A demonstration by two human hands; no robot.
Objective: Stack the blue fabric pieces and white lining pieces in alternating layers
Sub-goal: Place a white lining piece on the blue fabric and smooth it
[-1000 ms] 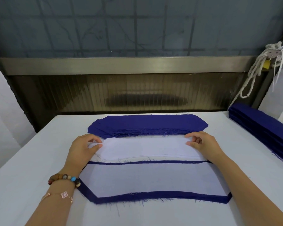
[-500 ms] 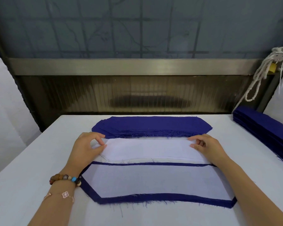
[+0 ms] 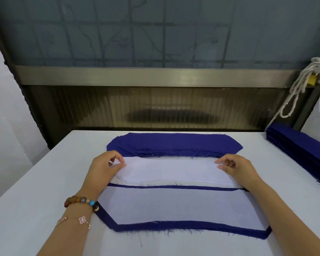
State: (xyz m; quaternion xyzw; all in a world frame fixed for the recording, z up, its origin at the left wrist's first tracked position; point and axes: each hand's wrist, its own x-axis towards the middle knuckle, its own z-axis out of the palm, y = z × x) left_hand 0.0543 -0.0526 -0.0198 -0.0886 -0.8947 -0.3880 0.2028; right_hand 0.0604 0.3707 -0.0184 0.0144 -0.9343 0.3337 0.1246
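Blue fabric piece [image 3: 174,226] lies nearest on the table [image 3: 35,191]. It shows only as a frayed dark border, because a white lining piece [image 3: 183,206] covers its middle. Whether more layers sit beneath, I cannot tell. Both forearms come in from the bottom edge, cut off by the frame. The left wrist carries a beaded bracelet [image 3: 81,201] and a thin chain [image 3: 76,220].

Just beyond this near stack is a lining pile [image 3: 170,170], its near edge meeting the blue border. The left hand [image 3: 103,169] pinches the pile's left end between thumb and forefinger. The right hand [image 3: 236,167] pinches the right end with fingers curled. The hands hide both corners, and it is hard to make out whether they hold one sheet or several.

Behind that lies a blue fabric pile [image 3: 174,143], its frayed near edge just beside the lining pile. Off to the right, a second blue pile [image 3: 303,150] runs out of the frame. Past the table's far edge stands a ribbed frosted panel [image 3: 155,108] with a dark blurred shape behind it. A bundle of white cord [image 3: 301,84] hangs at the right, partly cut off.
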